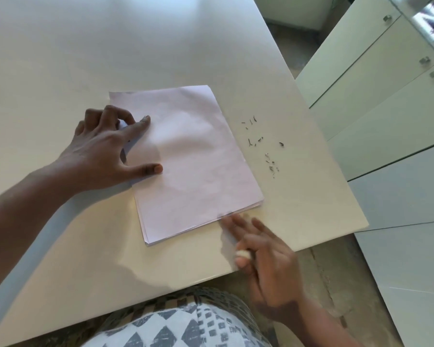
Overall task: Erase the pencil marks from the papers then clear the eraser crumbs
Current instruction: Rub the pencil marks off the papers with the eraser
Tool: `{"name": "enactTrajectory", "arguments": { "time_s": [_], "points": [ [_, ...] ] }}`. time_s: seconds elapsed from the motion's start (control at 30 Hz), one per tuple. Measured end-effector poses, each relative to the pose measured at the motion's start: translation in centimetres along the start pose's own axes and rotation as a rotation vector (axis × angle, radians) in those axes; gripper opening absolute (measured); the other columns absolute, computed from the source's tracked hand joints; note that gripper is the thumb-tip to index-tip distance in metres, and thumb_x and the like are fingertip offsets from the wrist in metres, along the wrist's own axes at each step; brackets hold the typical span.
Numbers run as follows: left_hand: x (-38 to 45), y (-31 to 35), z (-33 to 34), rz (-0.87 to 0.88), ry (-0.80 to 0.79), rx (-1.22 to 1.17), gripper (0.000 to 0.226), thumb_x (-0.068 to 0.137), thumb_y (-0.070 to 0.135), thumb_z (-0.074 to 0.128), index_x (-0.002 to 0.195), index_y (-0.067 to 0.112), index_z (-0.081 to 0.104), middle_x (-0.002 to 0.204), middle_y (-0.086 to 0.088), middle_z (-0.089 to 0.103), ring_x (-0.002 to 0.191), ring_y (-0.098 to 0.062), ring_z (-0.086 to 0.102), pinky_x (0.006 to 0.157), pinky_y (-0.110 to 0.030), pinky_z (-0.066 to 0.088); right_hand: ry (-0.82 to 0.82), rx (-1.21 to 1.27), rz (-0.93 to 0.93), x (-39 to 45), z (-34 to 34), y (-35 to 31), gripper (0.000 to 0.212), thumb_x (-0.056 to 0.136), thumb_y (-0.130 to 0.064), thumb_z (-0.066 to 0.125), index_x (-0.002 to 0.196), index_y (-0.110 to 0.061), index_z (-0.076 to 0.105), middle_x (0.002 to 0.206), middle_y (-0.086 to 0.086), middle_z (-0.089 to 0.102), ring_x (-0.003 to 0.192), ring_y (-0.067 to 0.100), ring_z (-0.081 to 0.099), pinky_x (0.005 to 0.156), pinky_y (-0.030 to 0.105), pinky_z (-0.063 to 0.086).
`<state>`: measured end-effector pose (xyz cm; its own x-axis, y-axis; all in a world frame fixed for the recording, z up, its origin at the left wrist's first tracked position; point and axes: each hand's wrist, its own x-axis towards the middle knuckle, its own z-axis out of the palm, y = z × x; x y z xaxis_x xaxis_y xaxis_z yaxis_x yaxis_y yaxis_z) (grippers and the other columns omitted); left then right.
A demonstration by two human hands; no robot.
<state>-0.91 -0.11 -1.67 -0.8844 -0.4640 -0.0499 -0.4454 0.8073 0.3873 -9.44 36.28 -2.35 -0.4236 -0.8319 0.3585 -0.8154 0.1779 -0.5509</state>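
Papers (186,159) lie stacked near the tabletop's (60,58) right edge, long axis running toward the near edge. Left hand (105,151) presses the stack's left edge, index and thumb extended. Right hand (263,249), blurred, pinches a small eraser (242,254), fingertips at the stack's near right corner. Eraser crumbs (263,144) lie right of the stack, beyond the right hand, which is nearer. Pencil marks not discernible

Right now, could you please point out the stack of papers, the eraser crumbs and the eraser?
stack of papers (191,156): head view, top sheet's middle.
eraser crumbs (262,146): head view, the scatter's middle.
eraser (243,254): head view, its exposed end.
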Motion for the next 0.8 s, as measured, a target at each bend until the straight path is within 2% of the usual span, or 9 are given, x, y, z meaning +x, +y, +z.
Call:
{"name": "enactTrajectory", "arguments": {
  "time_s": [0.07,0.13,0.2,0.37,0.47,0.57,0.63,0.73,0.8],
  "points": [
    [0.0,0.1,0.0,-0.002,-0.002,-0.009,0.123,0.056,0.105,0.039,0.161,0.04,0.035,0.137,0.007,0.032,0.133,-0.025,0.025,0.119,-0.05,0.026,-0.013,-0.058,0.001,-0.5,-0.4,1.3,0.01,0.104,-0.019,0.048,0.112,-0.018,0.054,0.148,-0.01,0.06,0.139,0.009,0.055,0.115,0.034,0.047],
    [-0.1,0.0,-0.1,-0.004,0.004,-0.009,0.123,0.056,0.105,0.039,0.16,0.04,0.036,0.137,0.007,0.033,0.133,-0.024,0.025,0.12,-0.051,0.026,0.103,-0.124,0.161,-0.4,-2.0,3.3,0.011,0.107,-0.024,0.045,0.112,-0.018,0.053,0.147,-0.019,0.058,0.134,0.002,0.057,0.111,0.021,0.047],
    [-0.1,0.1,0.0,-0.006,0.005,-0.01,0.123,0.056,0.105,0.04,0.16,0.04,0.036,0.138,0.007,0.033,0.134,-0.025,0.025,0.12,-0.051,0.026,0.232,-0.147,0.322,-0.1,-3.4,4.1,0.011,0.108,-0.028,0.043,0.111,-0.021,0.05,0.144,-0.021,0.059,0.135,0.003,0.058,0.105,0.028,0.054],
    [-0.1,0.0,0.1,-0.012,-0.001,-0.016,0.123,0.055,0.105,0.04,0.16,0.041,0.035,0.139,0.007,0.032,0.136,-0.026,0.024,0.12,-0.052,0.026,0.046,-0.089,0.045,-0.7,-2.0,2.7,0.011,0.109,-0.025,0.043,0.109,-0.018,0.051,0.146,-0.011,0.062,0.139,0.008,0.055,0.116,0.033,0.046],
    [-0.1,0.0,0.0,-0.011,-0.002,-0.011,0.122,0.056,0.105,0.041,0.161,0.042,0.034,0.139,0.007,0.032,0.136,-0.027,0.025,0.12,-0.052,0.027,0.158,-0.091,0.201,-0.2,-3.5,4.5,0.022,0.112,-0.035,0.037,0.11,-0.017,0.051,0.147,-0.022,0.058,0.138,-0.003,0.052,0.113,0.023,0.045],
    [-0.1,0.0,0.0,-0.011,-0.007,-0.008,0.122,0.056,0.105,0.04,0.16,0.043,0.034,0.139,0.008,0.033,0.136,-0.026,0.025,0.12,-0.051,0.026,0.177,-0.021,0.217,-0.3,-4.7,5.0,0.022,0.11,-0.028,0.04,0.106,-0.009,0.05,0.143,-0.004,0.065,0.139,0.011,0.055,0.116,0.032,0.044],
    [-0.1,0.1,0.0,-0.009,-0.011,-0.01,0.121,0.056,0.105,0.04,0.16,0.043,0.033,0.138,0.008,0.032,0.135,-0.026,0.025,0.12,-0.05,0.026,0.147,-0.024,0.236,0.0,-4.8,4.9,0.014,0.107,-0.023,0.044,0.107,-0.011,0.051,0.139,-0.008,0.067,0.134,0.009,0.06,0.108,0.027,0.05],
    [-0.1,0.1,0.0,-0.001,-0.006,-0.002,0.122,0.056,0.105,0.039,0.161,0.043,0.033,0.138,0.009,0.032,0.135,-0.026,0.025,0.119,-0.05,0.026,0.309,-0.038,0.324,2.8,-5.6,5.5,0.005,0.106,-0.028,0.05,0.111,-0.026,0.051,0.127,-0.018,0.07,0.108,-0.004,0.068,0.079,0.015,0.053],
    [-0.2,0.2,0.0,-0.002,-0.009,0.004,0.121,0.057,0.104,0.039,0.161,0.042,0.033,0.138,0.009,0.032,0.134,-0.024,0.025,0.119,-0.049,0.027,0.377,-0.048,0.299,5.8,-5.6,5.3,0.007,0.104,-0.027,0.06,0.11,-0.024,0.06,0.115,-0.009,0.07,0.098,0.006,0.067,0.075,0.019,0.051]
  ]
}}
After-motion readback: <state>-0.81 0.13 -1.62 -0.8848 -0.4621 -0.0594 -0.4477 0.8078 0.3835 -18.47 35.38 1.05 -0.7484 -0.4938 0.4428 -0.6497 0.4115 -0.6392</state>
